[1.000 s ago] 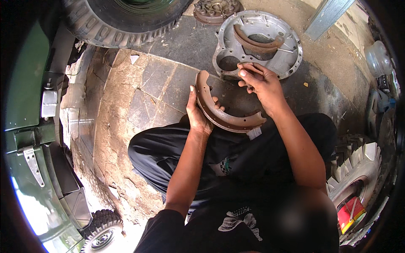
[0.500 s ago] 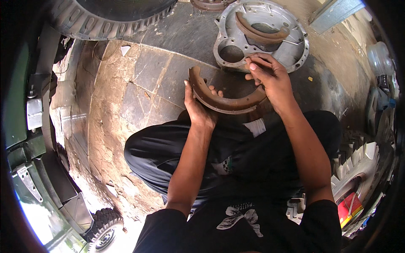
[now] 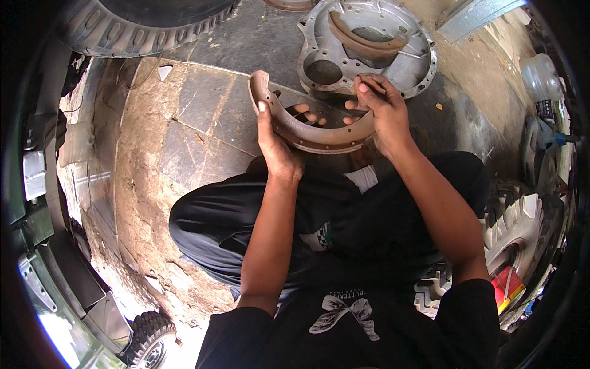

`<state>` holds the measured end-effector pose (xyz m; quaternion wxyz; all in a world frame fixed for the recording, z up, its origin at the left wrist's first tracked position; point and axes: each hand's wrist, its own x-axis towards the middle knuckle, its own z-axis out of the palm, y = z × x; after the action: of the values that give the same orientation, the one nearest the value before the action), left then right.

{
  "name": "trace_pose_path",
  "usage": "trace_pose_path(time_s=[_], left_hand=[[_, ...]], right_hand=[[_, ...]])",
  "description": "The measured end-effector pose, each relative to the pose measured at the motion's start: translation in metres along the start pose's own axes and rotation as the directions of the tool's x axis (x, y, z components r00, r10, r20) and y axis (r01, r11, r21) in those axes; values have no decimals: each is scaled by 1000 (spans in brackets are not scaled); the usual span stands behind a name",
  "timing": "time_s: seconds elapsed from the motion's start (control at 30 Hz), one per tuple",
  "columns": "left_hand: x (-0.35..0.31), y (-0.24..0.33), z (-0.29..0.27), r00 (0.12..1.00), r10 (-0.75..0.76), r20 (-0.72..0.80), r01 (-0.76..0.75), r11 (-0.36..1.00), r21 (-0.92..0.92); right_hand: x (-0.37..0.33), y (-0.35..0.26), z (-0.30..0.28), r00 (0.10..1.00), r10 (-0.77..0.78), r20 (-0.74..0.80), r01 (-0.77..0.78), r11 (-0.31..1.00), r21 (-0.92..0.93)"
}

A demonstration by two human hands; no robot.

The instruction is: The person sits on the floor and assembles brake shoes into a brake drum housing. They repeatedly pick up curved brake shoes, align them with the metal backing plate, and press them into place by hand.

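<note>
Hands hold a brake shoe (shirt bears lettering).

A round metal housing lies on the dark, dusty tiled floor. Well left of the housing lies a white chip; near its lower right edge, a yellow scrap.

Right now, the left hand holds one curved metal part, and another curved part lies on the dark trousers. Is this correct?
Not quite: the head view shows another curved part lying on the silver round housing. The rest is right: the left hand holds one curved metal part.
</note>
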<state>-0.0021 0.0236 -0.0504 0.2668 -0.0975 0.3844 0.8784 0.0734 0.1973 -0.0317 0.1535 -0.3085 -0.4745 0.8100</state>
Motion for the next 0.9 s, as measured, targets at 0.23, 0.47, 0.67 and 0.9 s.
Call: trace_pose_path(time_s=[0.23, 0.47, 0.67, 0.9], left_hand=[[-6, -4, 0, 998, 33, -49, -36, 997, -71], [-2, 8, -13, 992, 71, 108, -52, 984, -168], [-15, -15, -8, 979, 97, 181, -62, 980, -189], [-16, -10, 2, 983, -96, 156, 102, 994, -31]], right_hand=[[-2, -17, -2, 995, 53, 80, -59, 995, 84], [1, -5, 1, 997, 53, 56, -57, 995, 77], [9, -17, 1, 994, -9, -113, 35, 971, 237], [40, -20, -32, 976, 71, -205, -41, 988, 146]])
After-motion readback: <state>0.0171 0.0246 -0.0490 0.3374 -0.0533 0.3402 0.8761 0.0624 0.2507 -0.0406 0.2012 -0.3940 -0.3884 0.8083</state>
